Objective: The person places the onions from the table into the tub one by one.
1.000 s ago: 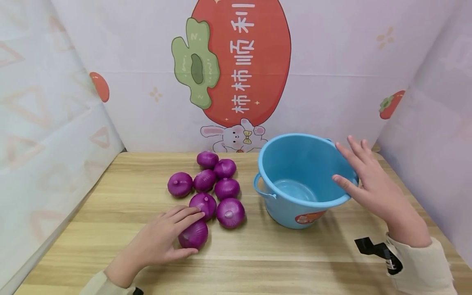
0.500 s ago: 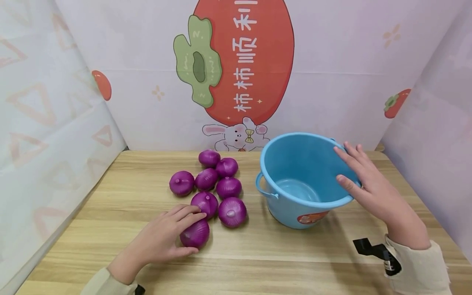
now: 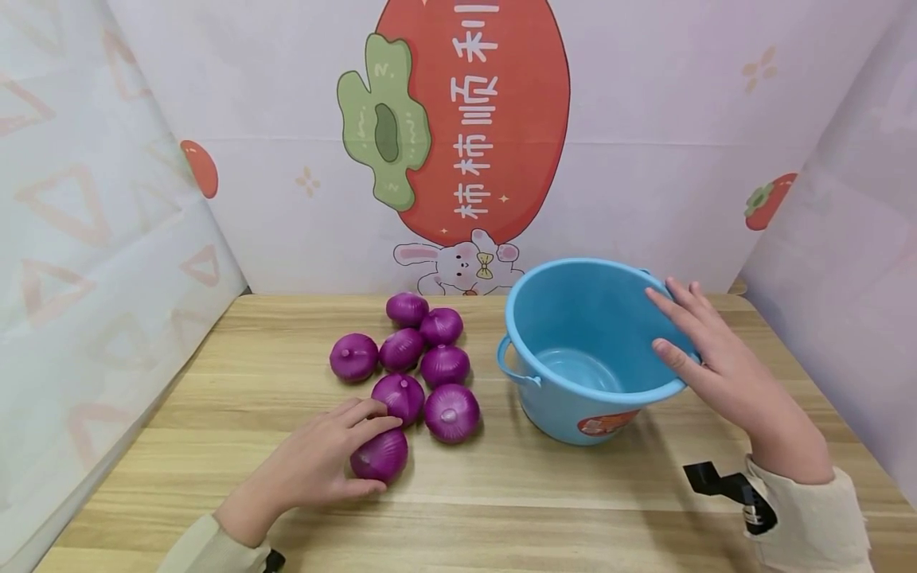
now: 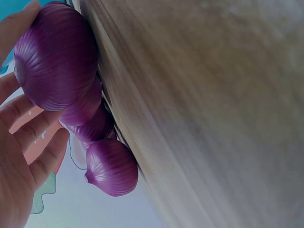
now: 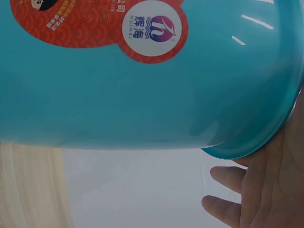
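Observation:
My left hand (image 3: 315,458) holds the nearest red onion (image 3: 380,456) on the table, its thumb on the near side and fingers over the far side. The left wrist view shows that onion (image 4: 56,57) between thumb and curved fingers. Just behind lies another onion (image 3: 398,399), close to the fingertips. On the right, my right hand (image 3: 723,370) rests on the rim of a light blue bucket (image 3: 566,410), fingers fairly straight and thumb over the inside. In the right wrist view, the bucket wall (image 5: 104,99) hides part of this hand (image 5: 275,180).
Several more red onions (image 3: 444,366) lie grouped left of the bucket on the wooden table (image 3: 501,517). The bucket stands upright with no onion visible inside. Printed cloth walls (image 3: 645,159) enclose the table at the back and both sides.
My right hand has lowered slightly onto the bucket rim. The left hand stays at the same onion, and the onions and bucket keep their places; the head view shifted a little.

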Tool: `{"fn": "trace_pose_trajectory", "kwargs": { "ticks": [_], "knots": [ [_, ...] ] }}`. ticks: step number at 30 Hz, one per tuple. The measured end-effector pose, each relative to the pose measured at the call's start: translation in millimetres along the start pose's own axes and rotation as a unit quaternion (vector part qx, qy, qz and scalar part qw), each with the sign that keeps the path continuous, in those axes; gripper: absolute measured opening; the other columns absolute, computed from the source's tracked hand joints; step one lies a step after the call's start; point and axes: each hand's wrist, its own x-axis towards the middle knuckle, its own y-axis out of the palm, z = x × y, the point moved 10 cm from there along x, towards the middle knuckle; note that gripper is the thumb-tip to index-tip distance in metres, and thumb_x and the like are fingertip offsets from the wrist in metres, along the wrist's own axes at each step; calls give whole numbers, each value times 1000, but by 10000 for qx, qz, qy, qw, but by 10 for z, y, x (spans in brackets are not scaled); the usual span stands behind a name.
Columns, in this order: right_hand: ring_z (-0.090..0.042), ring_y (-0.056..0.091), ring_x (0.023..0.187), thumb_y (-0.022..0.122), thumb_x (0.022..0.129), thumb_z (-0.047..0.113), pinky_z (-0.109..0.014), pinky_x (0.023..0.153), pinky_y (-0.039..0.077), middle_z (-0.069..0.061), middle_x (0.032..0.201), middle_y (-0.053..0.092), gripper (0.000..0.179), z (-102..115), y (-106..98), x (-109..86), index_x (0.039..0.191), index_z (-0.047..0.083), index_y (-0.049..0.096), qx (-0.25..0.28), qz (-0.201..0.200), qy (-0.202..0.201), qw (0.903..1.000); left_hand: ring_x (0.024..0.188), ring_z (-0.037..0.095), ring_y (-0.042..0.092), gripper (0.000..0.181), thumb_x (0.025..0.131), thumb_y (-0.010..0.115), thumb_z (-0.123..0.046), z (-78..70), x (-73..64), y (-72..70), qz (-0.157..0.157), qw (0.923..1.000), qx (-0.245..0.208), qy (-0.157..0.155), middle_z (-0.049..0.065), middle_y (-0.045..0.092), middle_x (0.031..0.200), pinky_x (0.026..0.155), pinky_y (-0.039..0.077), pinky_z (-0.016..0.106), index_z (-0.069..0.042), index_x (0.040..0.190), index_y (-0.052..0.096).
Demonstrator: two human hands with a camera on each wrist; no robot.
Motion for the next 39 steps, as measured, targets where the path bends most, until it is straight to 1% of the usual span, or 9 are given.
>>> {"fn": "trace_pose_trajectory", "kwargs": {
  "ticks": [4,8,10,15,20,25,30,34,39],
  "knots": [
    [-36,-9,155,57,99,23,-85,103,9,-12,168,10,64,-6,-4,-16,157,24,30,9,7,77,10000,121,21,58,75,69,85,-53,6,2,19,68,10000,-62,-14,-2,60,127,92,56,45,-18,132,62],
    [-33,-9,156,58,99,24,-84,105,10,-11,168,11,64,-6,-2,-10,157,27,31,36,33,123,9999,121,21,59,75,70,85,-52,22,-3,33,152,9998,-105,-59,-1,60,128,95,56,44,-18,132,62],
    [-33,-10,155,58,99,24,-84,105,9,-12,168,11,64,7,-5,-8,157,25,30,11,41,52,10000,122,20,59,74,70,85,-51,31,-2,35,188,9997,-126,-81,-1,60,128,97,55,43,-19,132,61],
    [-35,-9,155,60,97,26,-84,102,15,-16,167,9,72,38,-22,-14,159,17,24,-305,35,-166,9994,120,18,60,73,70,86,-50,29,4,17,200,9997,-141,-64,-2,59,127,98,55,40,-18,131,62],
    [-34,-10,155,65,94,30,-83,102,19,-12,168,4,84,61,-6,-39,160,12,15,-472,272,-159,9984,119,20,60,71,72,85,-49,24,1,6,236,9995,-182,-89,-1,60,127,97,55,41,-16,131,62],
    [-34,-9,155,68,92,30,-83,102,18,-11,169,0,91,70,4,-74,160,10,11,-366,439,-70,9983,119,19,60,70,73,85,-48,17,4,0,263,9994,-209,-122,-1,59,127,97,55,41,-16,130,62],
    [-33,-11,155,74,88,31,-83,105,13,-8,169,-2,99,71,4,-82,160,9,10,-270,474,-77,9985,117,18,60,70,72,86,-47,5,8,-6,185,9996,-210,-46,-2,59,127,96,55,41,-14,129,62],
    [-33,-11,155,78,83,33,-82,105,14,-6,169,-4,106,67,12,-84,160,9,9,-300,526,-79,9981,116,18,60,70,70,87,-47,-12,9,-20,73,9998,-190,46,-2,60,125,96,56,40,-14,128,63],
    [-32,-12,155,81,80,37,-82,106,12,-7,169,-4,112,85,24,-88,160,8,9,-238,560,-206,9979,116,16,60,70,70,86,-48,-18,21,-20,18,9998,-157,72,-4,59,125,95,56,38,-16,127,63]
  ]
}}
